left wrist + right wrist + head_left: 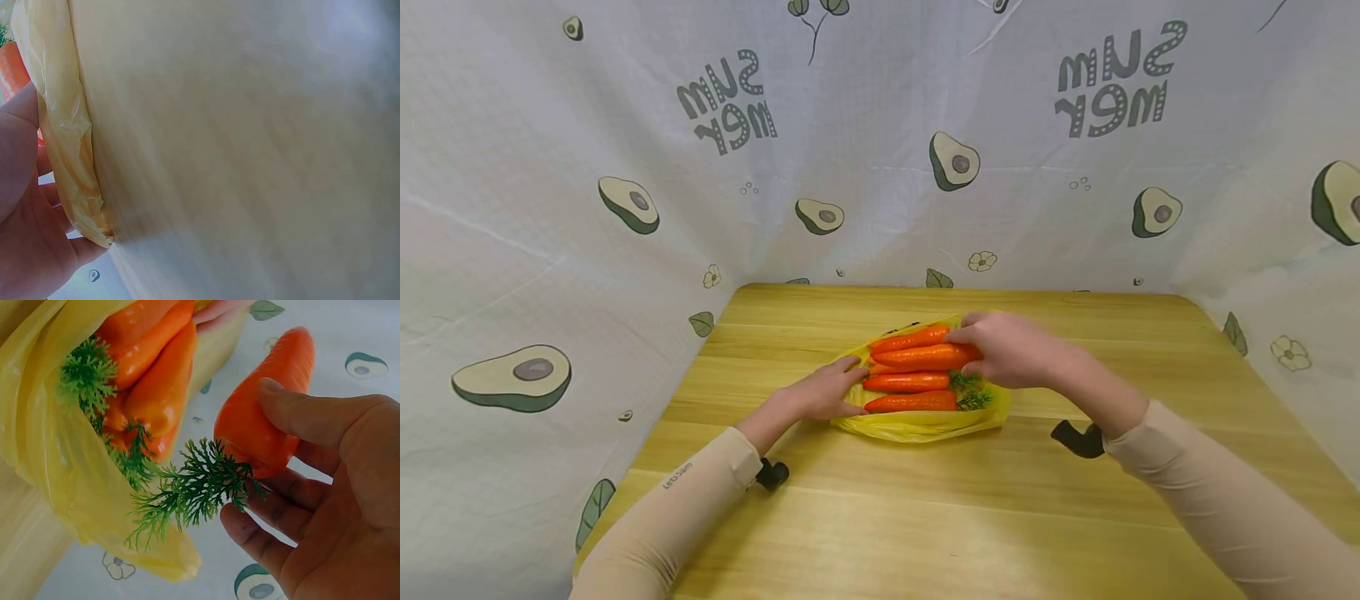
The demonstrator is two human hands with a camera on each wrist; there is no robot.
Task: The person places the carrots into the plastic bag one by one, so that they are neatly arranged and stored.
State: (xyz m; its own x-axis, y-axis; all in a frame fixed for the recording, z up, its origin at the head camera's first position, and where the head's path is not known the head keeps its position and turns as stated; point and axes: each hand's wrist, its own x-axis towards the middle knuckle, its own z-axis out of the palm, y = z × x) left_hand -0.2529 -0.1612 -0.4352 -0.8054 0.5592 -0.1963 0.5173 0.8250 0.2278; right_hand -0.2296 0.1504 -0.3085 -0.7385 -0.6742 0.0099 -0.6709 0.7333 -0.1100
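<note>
A yellow plastic bag [917, 430] lies opened out on the table with several orange toy carrots [910, 402] side by side in it. My right hand [1015, 350] pinches one carrot [262, 406] by its thick end, thumb on one side and fingers on the other. Its green leafy top [194, 481] hangs below the fingers. In the head view this carrot overlaps the others. At the bag's left end, my left hand [826, 390] has its fingers spread along the edge, touching the plastic [65, 119] close to the carrot tips.
The wooden table [880, 517] extends around the bag. Behind it and at both sides hangs a white curtain [880, 100] printed with avocados. Black camera mounts [1077, 439] stick out below both wrists.
</note>
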